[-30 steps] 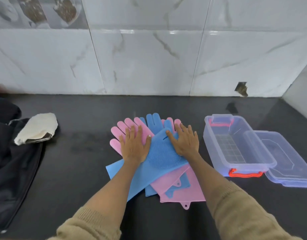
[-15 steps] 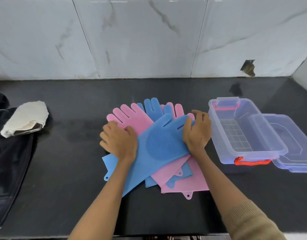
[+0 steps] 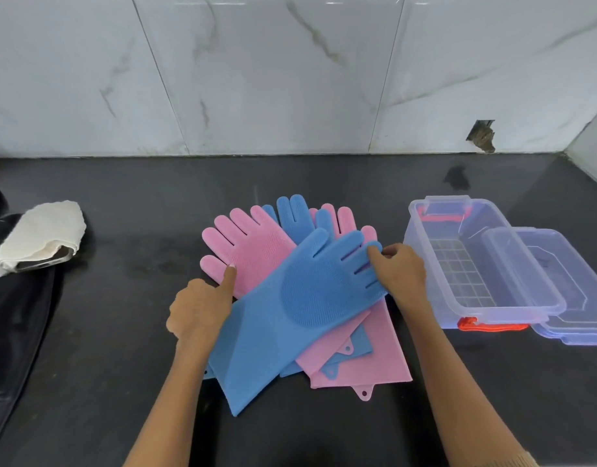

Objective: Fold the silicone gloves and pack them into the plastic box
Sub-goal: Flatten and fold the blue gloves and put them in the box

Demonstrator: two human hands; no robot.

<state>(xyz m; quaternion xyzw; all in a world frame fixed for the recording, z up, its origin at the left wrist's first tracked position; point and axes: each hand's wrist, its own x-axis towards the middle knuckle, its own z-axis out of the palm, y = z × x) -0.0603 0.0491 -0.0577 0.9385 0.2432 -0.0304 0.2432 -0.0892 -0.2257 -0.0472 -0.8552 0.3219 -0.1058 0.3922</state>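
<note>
A pile of silicone gloves lies in the middle of the dark counter. On top is a blue glove (image 3: 304,298), palm bristles up, fingers pointing right. Under it lie a pink glove (image 3: 246,244) spread to the left, a second blue glove (image 3: 292,212) and another pink glove (image 3: 388,352). My left hand (image 3: 199,308) grips the top blue glove's left edge near the cuff, thumb pointing up. My right hand (image 3: 400,273) pinches that glove's fingertips. The clear plastic box (image 3: 421,261) stands open to the right, with nothing inside.
The box's clear lid (image 3: 559,291) leans against its right side, with orange handles (image 3: 489,326) at the front. A phone wrapped in a white cloth (image 3: 38,242) rests on a black garment (image 3: 17,318) at the left. A tiled wall closes the back.
My hands moved from lying flat on the top blue glove to its two ends and took hold of it. The glove's cuff side has lifted slightly. The camera tilted down.
</note>
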